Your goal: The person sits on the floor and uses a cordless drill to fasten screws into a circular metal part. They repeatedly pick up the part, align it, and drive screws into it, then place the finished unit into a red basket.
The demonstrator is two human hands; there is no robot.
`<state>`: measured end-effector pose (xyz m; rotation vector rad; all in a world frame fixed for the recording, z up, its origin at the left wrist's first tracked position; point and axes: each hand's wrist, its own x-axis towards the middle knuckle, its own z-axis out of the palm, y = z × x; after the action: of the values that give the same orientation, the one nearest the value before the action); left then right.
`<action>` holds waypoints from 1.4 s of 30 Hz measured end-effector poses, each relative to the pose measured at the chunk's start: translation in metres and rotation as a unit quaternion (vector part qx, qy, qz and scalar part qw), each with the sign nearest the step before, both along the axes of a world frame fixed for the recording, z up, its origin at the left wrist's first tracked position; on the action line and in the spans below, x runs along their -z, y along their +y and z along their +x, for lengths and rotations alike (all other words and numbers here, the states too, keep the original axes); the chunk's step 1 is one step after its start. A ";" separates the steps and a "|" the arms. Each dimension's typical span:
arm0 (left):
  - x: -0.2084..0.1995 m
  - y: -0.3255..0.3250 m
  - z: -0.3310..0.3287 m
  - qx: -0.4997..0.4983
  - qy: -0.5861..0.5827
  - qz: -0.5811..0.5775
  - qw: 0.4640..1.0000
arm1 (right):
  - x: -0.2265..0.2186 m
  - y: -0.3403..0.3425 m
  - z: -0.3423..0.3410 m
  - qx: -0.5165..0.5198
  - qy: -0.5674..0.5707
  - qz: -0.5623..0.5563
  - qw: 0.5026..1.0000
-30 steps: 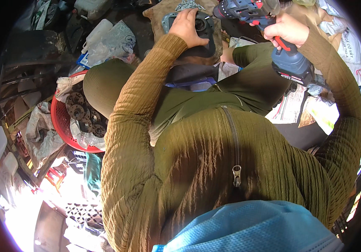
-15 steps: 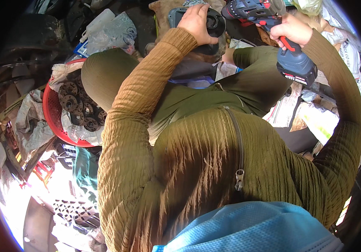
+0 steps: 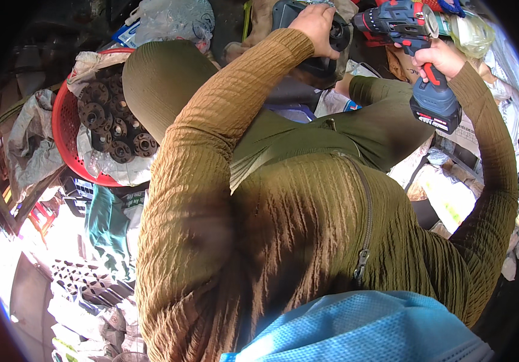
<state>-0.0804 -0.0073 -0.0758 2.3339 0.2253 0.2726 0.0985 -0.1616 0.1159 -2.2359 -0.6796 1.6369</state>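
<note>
At the far side, my left hand (image 3: pixel 317 30) rests over a dark grey, box-like housing (image 3: pixel 284 13), thumb spread apart from the fingers and fingers curled over its far side. A round black part (image 3: pixel 341 35) shows beside the thumb. My right hand (image 3: pixel 442 58) is wrapped around the handle of a blue and black cordless drill (image 3: pixel 395 19). Its chuck points left toward the round black part, with a small gap between them. My left hand hides much of the housing, and the far ends of both things run near the picture's upper edge.
To my left stands a red plastic basket (image 3: pixel 65 130), lined with white sacking and holding several dark, round flanged metal parts (image 3: pixel 92 114). A clear plastic bag (image 3: pixel 181 23) lies beyond my left knee. Sacks and wrappers (image 3: pixel 452 184) lie at the right. A green cloth (image 3: pixel 107 226) hangs below the basket.
The view has swung, so both hands, the housing and the drill appear further right. The drill stays at about the same distance from my left hand, and both hands keep their hold.
</note>
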 end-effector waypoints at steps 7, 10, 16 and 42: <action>0.002 -0.005 -0.001 -0.012 0.013 0.008 1.000 | 0.003 0.000 0.003 -0.010 -0.010 -0.014 1.000; 0.005 -0.004 -0.001 -0.012 0.021 0.006 1.000 | 0.008 0.000 0.005 0.001 -0.008 -0.016 1.000; 0.013 -0.002 0.001 -0.019 0.002 0.019 1.000 | 0.012 0.004 0.009 -0.004 -0.016 -0.023 1.000; 0.021 -0.010 -0.012 -0.039 0.033 -0.048 0.998 | -0.003 0.047 -0.016 -0.078 -0.057 -0.117 0.988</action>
<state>-0.0929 -0.0170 -0.0965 2.2437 0.3556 0.2180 0.0825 -0.1142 0.1184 -2.5156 -0.7404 1.7532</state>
